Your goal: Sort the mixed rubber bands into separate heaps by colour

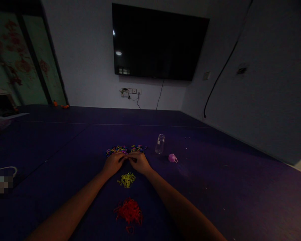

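My left hand (113, 163) and my right hand (140, 163) meet at the fingertips, close to two piles of mixed-colour rubber bands. One multicoloured pile (117, 149) lies just beyond the left hand, the other (138, 148) just past the right. Fingers on both hands are curled and pinched together; whatever sits between the tips is too small and dark to make out. Between my forearms is a small heap of yellow rubber bands (127, 180). Nearer to me lies a larger heap of red rubber bands (129, 211).
An open clear bottle (160, 145) stands right of the piles, with a pink cap with a ring (172, 158) beside it. All rest on a purple floor (203, 187). A black television (160, 42) hangs on the wall ahead. White scraps dot the floor at right.
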Demonstrator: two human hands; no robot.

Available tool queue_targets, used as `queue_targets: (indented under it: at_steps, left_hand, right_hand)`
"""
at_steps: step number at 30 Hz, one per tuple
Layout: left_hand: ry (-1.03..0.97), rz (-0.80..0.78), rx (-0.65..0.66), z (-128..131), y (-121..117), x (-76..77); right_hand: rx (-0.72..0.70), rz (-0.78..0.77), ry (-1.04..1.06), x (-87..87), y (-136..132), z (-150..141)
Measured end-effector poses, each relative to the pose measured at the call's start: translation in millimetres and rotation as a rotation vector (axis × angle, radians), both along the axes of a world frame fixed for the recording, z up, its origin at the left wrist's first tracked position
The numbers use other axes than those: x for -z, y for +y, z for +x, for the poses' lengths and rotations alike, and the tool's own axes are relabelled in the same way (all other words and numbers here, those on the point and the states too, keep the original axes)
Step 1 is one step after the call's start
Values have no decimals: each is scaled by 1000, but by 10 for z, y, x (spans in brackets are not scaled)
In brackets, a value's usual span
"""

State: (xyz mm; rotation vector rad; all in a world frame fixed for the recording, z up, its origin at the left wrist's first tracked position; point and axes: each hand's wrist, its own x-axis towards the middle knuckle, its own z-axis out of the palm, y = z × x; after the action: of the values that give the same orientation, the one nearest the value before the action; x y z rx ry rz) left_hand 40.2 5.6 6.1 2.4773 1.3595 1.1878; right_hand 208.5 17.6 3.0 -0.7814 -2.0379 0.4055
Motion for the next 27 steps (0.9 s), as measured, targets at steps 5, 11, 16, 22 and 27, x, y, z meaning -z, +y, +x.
queue_targets:
  at_steps: [5,11,16,22,27]
  left_hand:
    - [6,1,-17,9,-1,-13]
    - [-99,-15,5,8,-57,-71]
    - [-351,-92,-69,-35,-77,-112]
    - [-352,-89,-146,-39,-41,-115]
    - [-285,-86,-125,-34,-41,-111]
  right_hand:
    - [-21,-4,21,-8,3,2]
    - [-48,-149,164,28,54,-3]
    - [-227,-557,218,99,86,0]
    - [-469,-783,74,17,16,40]
    - [-531,-775,46,-64,-24,51]
